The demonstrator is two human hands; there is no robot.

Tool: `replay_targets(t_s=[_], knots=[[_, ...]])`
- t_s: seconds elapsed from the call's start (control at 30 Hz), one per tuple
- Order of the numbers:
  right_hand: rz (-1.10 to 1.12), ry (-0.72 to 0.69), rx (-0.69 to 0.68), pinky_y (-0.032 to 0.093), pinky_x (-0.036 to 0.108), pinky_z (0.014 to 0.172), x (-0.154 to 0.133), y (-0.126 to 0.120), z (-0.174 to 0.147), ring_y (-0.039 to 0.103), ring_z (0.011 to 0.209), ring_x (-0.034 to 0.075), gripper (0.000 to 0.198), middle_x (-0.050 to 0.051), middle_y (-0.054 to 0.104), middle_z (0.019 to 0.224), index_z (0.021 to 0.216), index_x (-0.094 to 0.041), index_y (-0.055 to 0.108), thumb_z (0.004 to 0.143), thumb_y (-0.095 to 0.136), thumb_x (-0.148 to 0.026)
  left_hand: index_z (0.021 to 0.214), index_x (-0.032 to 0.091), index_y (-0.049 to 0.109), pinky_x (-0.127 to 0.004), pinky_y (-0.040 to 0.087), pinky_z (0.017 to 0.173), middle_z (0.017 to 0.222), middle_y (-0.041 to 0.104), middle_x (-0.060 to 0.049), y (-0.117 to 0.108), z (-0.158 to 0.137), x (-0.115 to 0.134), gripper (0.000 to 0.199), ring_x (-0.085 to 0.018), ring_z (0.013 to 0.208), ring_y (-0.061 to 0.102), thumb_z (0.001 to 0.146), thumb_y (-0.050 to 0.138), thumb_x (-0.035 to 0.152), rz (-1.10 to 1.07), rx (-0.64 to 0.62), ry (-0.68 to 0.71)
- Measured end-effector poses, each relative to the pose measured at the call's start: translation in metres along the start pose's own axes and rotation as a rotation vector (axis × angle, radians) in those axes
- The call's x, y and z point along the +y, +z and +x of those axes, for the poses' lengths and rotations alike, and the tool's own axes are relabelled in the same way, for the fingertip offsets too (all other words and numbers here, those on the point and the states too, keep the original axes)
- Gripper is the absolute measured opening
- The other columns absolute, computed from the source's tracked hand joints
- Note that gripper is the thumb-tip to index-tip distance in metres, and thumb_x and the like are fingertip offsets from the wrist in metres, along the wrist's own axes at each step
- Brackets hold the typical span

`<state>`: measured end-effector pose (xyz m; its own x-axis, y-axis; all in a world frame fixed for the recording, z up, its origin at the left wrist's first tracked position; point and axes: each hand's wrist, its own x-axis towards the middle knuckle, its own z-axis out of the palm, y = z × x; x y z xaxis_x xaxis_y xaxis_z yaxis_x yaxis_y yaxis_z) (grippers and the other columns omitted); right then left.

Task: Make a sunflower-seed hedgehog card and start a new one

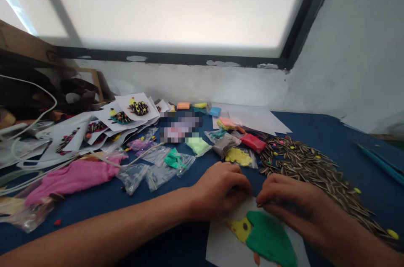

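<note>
A white paper sheet (216, 244) lies at the table's front edge. On it is a flat clay hedgehog (268, 237) with a green body, a yellow face, a dark eye and a small orange foot. My left hand (221, 187) is curled above the sheet's top edge, its fingertips mostly hidden. Just to its right, my right hand (293, 202) pinches thumb and fingers together over the hedgehog's back; whatever is between them is too small to name. A spread of striped sunflower seeds (312, 170) lies right beside the right hand.
Bags of coloured clay, including a red pack (253, 143) and a yellow lump (238, 157), lie beyond my hands. Finished hedgehog pictures (139, 107) are piled at the left, near pink clay (75, 178) and a white cable (105, 161). Blank papers (252, 115) lie by the wall.
</note>
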<state>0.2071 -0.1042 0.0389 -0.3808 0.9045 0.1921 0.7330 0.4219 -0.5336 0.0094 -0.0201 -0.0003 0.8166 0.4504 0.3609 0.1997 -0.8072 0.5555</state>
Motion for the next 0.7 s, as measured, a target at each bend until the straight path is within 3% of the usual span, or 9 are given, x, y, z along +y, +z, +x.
replay_targets(t_s=[0.37, 0.7], knots=[[0.005, -0.033, -0.008, 0.053, 0.021, 0.055, -0.007, 0.01, -0.002, 0.068, 0.065, 0.014, 0.025, 0.001, 0.069, 0.075, 0.081, -0.028, 0.07, 0.089, 0.049, -0.018, 0.087, 0.017, 0.072, -0.026, 0.041, 0.072, 0.083, 0.064, -0.003, 0.0, 0.0, -0.001, 0.009, -0.014, 0.077, 0.058, 0.085, 0.063, 0.013, 0.009, -0.011, -0.005], [0.068, 0.067, -0.163, 0.056, 0.02, 0.058, -0.01, 0.015, -0.008, 0.07, 0.072, 0.014, 0.021, 0.003, 0.066, 0.082, 0.086, -0.027, 0.07, 0.094, 0.05, -0.027, 0.086, 0.016, 0.073, -0.026, 0.041, 0.073, 0.082, 0.065, -0.003, -0.002, 0.001, -0.001, 0.01, -0.014, 0.077, 0.059, 0.083, 0.065, 0.011, 0.005, -0.012, 0.004]])
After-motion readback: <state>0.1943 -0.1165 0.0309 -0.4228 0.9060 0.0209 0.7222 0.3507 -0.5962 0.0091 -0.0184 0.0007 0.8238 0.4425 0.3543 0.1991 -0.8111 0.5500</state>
